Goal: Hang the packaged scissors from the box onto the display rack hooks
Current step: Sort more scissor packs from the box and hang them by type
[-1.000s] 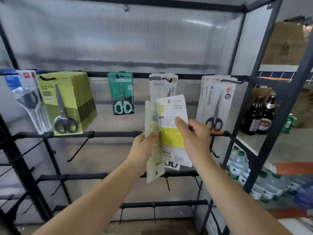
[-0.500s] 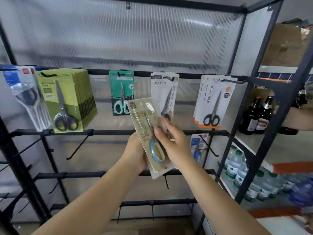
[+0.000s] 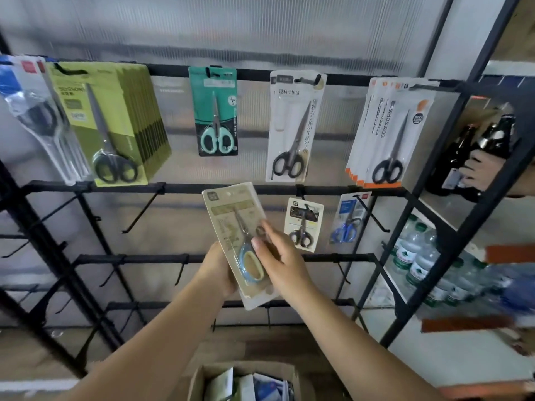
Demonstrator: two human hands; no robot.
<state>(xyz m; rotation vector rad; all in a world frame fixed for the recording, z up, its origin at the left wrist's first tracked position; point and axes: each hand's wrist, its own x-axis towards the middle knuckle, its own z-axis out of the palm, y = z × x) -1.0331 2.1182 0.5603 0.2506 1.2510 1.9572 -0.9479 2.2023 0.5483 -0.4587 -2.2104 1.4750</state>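
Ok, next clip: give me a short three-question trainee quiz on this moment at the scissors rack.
1. True or false: the beige pack of blue-handled scissors already hangs on a hook.
2. Which hands hold that pack? A) left hand only B) right hand only C) both
3. Fill in: the teal pack hangs on the ___ rail of the rack.

Key
1. False. It is held in front of the rack, tilted, below the second rail.
2. C. The left hand grips it from behind; the right hand's thumb presses its front.
3. Top, between the green stack and the white pack.
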